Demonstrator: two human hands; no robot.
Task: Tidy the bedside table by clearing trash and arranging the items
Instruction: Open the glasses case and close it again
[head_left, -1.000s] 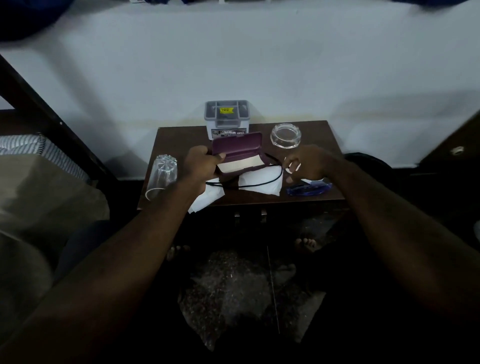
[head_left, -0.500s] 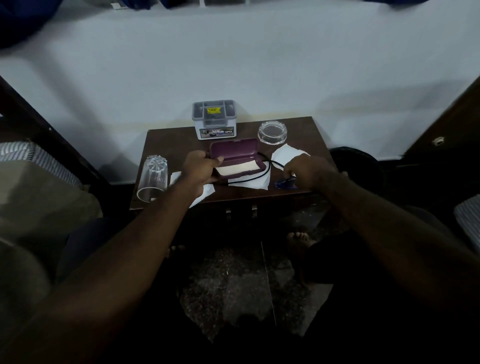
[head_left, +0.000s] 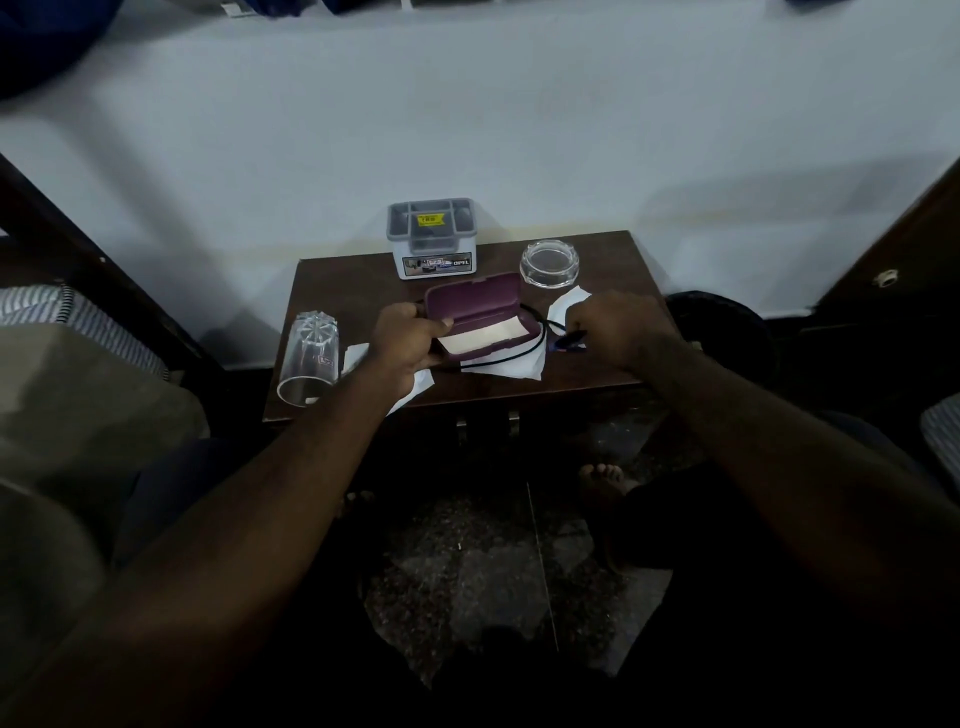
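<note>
so the left hand (head_left: 408, 340) grips the left end of the open maroon hard-shell case (head_left: 475, 301) mid dark-wood worktop (head_left: 343, 280), cream lining showing, while the right hand (head_left: 613, 325) curls round and pinches a small glossy blue thing (head_left: 569, 340) just beside it, near thin white tissue (head_left: 519, 366)

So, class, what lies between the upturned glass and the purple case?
In the head view: the left hand, gripping the case, over a white tissue.

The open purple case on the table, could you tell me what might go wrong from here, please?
The black cord curves round the case gripped by the left hand; moving the case could drag it. The glass sits near the edge of the table beside the left forearm, so a nudge might topple it.
</note>
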